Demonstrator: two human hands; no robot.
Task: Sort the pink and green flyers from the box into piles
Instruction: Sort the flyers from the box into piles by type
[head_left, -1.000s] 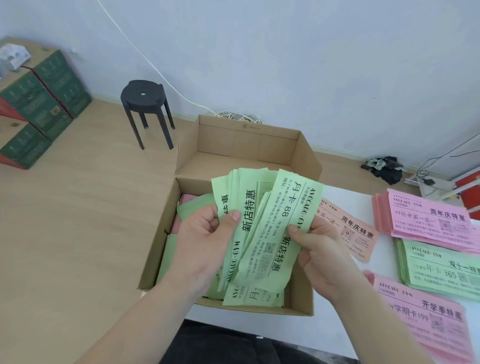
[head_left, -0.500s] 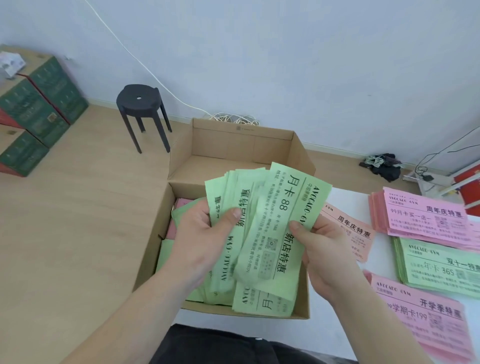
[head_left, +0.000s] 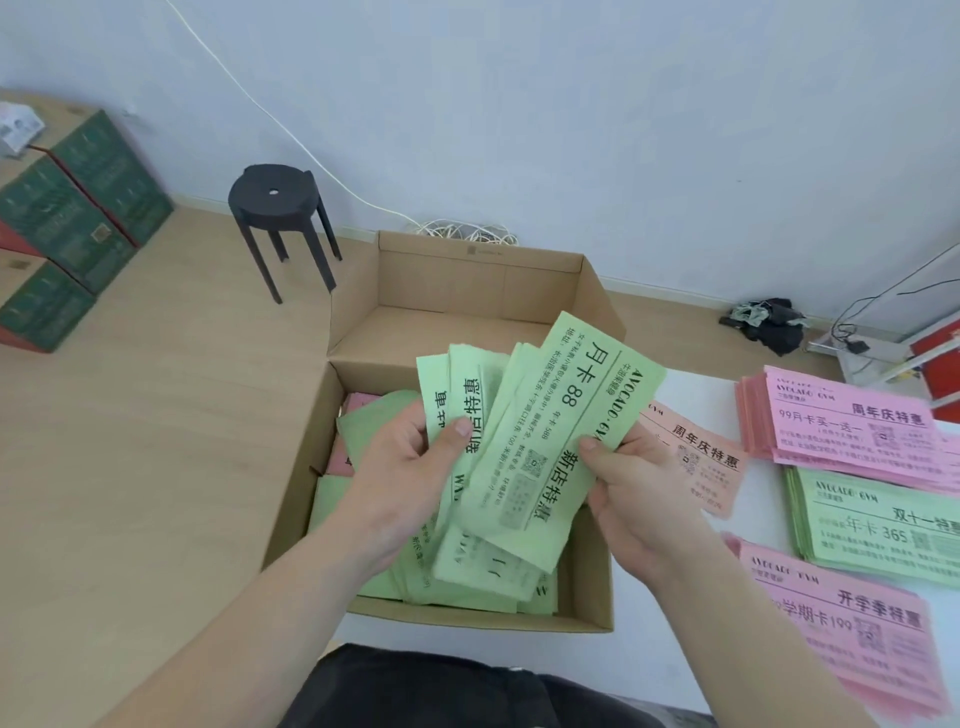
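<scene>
An open cardboard box (head_left: 597, 571) stands in front of me with green and pink flyers lying in it. My left hand (head_left: 410, 478) grips a fanned bundle of green flyers (head_left: 470, 415) above the box. My right hand (head_left: 628, 483) pinches the top green flyer (head_left: 561, 426) at its right edge, thumb on its face. A loose pink flyer (head_left: 701, 457) lies on the white table just behind my right hand. On the table at right sit a pink pile (head_left: 852, 426), a green pile (head_left: 872, 525) and a nearer pink pile (head_left: 841, 629).
A black stool (head_left: 278, 208) stands on the wooden floor behind the box. Green and red cartons (head_left: 67, 228) are stacked at far left. White cable (head_left: 462, 231) coils by the wall. Dark cloth (head_left: 769, 322) and a power strip lie at right.
The top green flyer has slid up and to the right, away from the bundle. Both hands have stayed over the box.
</scene>
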